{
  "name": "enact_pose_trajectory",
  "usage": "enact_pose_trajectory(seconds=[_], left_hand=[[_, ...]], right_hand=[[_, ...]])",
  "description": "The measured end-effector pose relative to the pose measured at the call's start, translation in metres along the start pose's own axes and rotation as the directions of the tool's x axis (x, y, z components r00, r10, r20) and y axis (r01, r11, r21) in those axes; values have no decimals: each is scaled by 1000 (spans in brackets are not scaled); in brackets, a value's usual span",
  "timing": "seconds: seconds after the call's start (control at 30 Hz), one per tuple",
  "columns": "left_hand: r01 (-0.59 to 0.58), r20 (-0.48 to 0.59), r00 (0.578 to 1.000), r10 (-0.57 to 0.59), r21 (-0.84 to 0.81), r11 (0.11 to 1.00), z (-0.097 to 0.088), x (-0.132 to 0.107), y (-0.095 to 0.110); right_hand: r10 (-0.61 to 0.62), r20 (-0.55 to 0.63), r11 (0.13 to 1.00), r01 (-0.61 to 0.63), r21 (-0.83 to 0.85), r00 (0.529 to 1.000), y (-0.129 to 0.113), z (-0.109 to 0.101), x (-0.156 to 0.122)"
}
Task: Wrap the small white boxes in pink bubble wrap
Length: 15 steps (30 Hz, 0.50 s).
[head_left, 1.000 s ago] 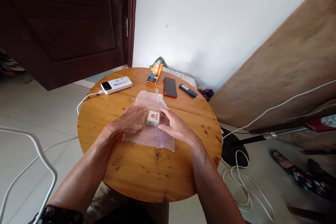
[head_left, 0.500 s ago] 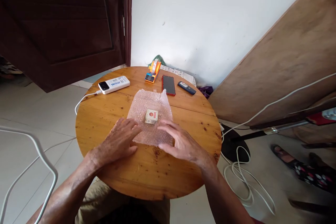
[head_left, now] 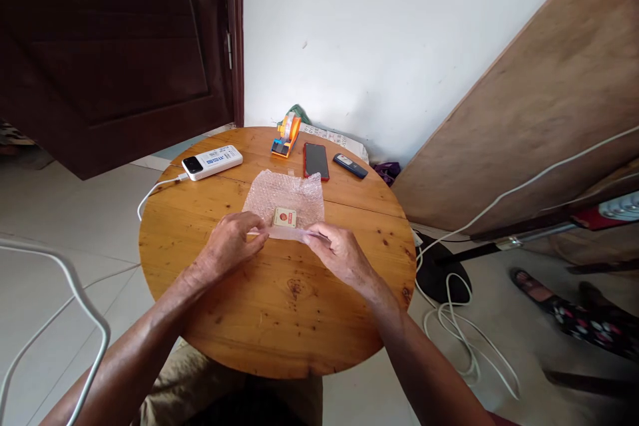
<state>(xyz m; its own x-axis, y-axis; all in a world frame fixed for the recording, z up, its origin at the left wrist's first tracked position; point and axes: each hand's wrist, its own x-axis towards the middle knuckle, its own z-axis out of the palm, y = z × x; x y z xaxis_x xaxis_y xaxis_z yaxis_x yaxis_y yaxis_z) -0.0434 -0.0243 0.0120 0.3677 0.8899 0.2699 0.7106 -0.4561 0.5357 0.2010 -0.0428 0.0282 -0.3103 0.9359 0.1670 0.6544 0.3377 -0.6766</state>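
Observation:
A sheet of bubble wrap (head_left: 282, 186) lies on the round wooden table (head_left: 294, 319), its near edge lifted and folded up toward a small box. The small cream box (head_left: 284, 217), with a red label and a round picture on top, sits on the sheet between my hands. My left hand (head_left: 234, 239) pinches the sheet's near left corner. With thumb and fingers closed, my right hand (head_left: 337, 249) grips the near right corner. The box's near side is hidden behind the raised edge.
A white power bank (head_left: 213, 162) with a cable stands at the back left. Along the back are an orange tape dispenser (head_left: 286, 136), a red-edged phone (head_left: 316, 161) and a dark remote (head_left: 350, 165). A person's foot (head_left: 532, 286) shows on the floor at right.
Both hands have gone from spread above the sheet to closed on its near corners. The sheet's near edge has come up and away from me, toward the box.

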Motion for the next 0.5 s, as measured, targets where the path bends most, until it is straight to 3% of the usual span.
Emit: enact_pose_trajectory(seconds=[0.2,0.33,0.5], left_hand=[[4,44,999,-5,38,999,-1,18,11],[45,11,999,-45,-17,999,2,26,12],[58,-54,996,-72,-216,975,11,35,11]], right_hand=[[-18,-60,999,20,35,998,6,1,15],[-11,-60,991,19,134,998,11,-4,30],[22,18,975,-26,219,1000,17,-7,50]])
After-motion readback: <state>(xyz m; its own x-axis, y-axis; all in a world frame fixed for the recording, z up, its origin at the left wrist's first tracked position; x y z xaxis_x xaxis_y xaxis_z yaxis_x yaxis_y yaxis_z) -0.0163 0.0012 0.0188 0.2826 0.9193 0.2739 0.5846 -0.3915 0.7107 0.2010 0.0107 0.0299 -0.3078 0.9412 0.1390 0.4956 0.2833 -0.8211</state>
